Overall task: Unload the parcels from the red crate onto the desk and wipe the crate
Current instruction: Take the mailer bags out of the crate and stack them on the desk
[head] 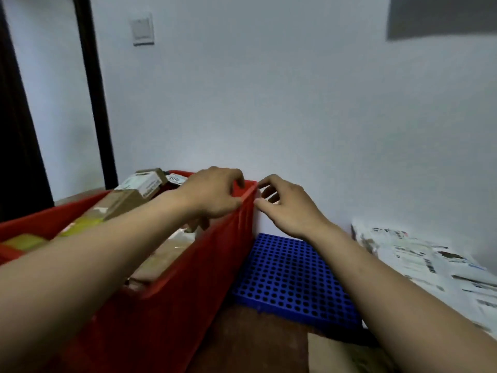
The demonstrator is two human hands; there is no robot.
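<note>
Forearms [80,259] reach over the red crate [188,292], rigid, likely heavy with parcels [139,184], best taken by its rim: left hand [215,192] clasps the corner, right hand [290,208] slack-fingered beside.

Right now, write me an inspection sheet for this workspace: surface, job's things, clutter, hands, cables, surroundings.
Surface: brown desk, visible right of the crate.
Job's things: red crate loaded with parcels, cardboard boxes and yellow packets; no wiping cloth seen.
Clutter: blue perforated panel lying flat beside the crate; printed sheets at the right edge.
Hands: left hand grips the crate's far right corner, fingers curled over the rim; right hand just outside that corner, holding nothing, contact unclear.
Cables: nothing seen.
Surroundings: white wall with a light switch; dark door frame at left.
</note>
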